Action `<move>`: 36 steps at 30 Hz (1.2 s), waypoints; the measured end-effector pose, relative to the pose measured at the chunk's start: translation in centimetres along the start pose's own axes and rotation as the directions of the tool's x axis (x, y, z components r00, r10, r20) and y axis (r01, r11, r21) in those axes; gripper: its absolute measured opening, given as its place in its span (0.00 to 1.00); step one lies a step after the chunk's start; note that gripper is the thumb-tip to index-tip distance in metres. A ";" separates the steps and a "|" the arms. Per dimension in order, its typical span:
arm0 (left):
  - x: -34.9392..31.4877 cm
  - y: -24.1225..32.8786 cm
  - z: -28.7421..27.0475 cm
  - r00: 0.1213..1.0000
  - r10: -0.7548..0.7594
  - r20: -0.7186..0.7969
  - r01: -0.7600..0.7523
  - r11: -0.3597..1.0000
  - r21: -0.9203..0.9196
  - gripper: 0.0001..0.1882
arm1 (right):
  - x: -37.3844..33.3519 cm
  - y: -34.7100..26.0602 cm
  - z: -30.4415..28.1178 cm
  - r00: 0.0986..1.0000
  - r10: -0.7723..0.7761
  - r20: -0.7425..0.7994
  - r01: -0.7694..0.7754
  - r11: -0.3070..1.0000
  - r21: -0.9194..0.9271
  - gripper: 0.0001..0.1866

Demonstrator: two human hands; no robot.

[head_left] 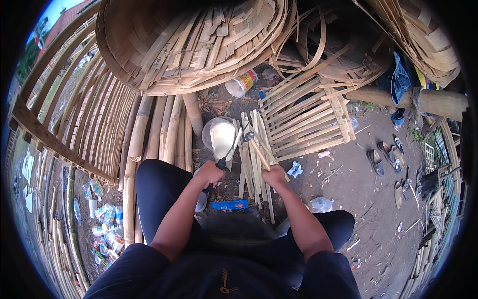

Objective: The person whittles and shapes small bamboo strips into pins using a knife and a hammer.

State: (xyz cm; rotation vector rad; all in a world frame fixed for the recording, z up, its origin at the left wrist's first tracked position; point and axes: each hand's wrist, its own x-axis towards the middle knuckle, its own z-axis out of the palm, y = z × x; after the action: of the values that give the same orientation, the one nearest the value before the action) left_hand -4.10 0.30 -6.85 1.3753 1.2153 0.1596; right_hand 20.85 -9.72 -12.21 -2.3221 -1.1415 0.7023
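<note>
My left hand (211, 174) is closed around the black handle of a narrow-bladed tool (222, 164), whose thin dark blade slants up to the right; its exact kind is unclear. In my right hand (275, 177) is a hammer (258, 152) with a pale wooden handle. The hammer's dark metal head lies close to the far end of the blade; I cannot tell whether they touch. Beneath both tools, a loose bundle of split bamboo strips (256, 179) lies on the ground between my knees. Just beyond my left hand is a whitish rounded container (223, 137).
Large woven bamboo baskets (199, 55) stand ahead. A slatted bamboo panel (303, 119) lies at the far right of the strips. Bamboo poles (172, 129) and a slatted frame (64, 134) are at left, sandals (376, 162) at right, a blue packet (229, 205) near my feet.
</note>
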 end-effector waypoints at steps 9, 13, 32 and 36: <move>-0.7 0.3 0.5 0.999 -0.008 -0.032 0.009 1.000 0.016 0.05 | -0.7 -2.7 -1.9 1.000 0.009 -0.004 -0.008 0.991 0.136 0.15; -0.6 -0.2 0.4 0.999 0.011 -0.045 -0.012 1.000 -0.013 0.06 | -0.9 -4.0 -2.7 0.996 -0.068 -0.054 0.077 0.975 0.207 0.13; -0.1 -1.1 0.9 0.999 0.004 -0.053 -0.002 1.000 0.027 0.08 | 0.3 -1.3 0.3 0.999 0.029 0.013 -0.031 0.986 0.164 0.16; 0.2 -1.4 0.6 0.999 -0.034 -0.013 0.034 0.999 0.027 0.08 | -0.4 -2.0 -0.3 1.000 0.001 -0.009 0.000 0.994 0.108 0.16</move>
State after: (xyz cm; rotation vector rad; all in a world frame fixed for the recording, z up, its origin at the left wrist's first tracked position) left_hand -4.34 -0.29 -8.22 1.3778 1.2543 0.1282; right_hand 19.66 -8.96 -10.65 -2.2335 -1.0715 0.7342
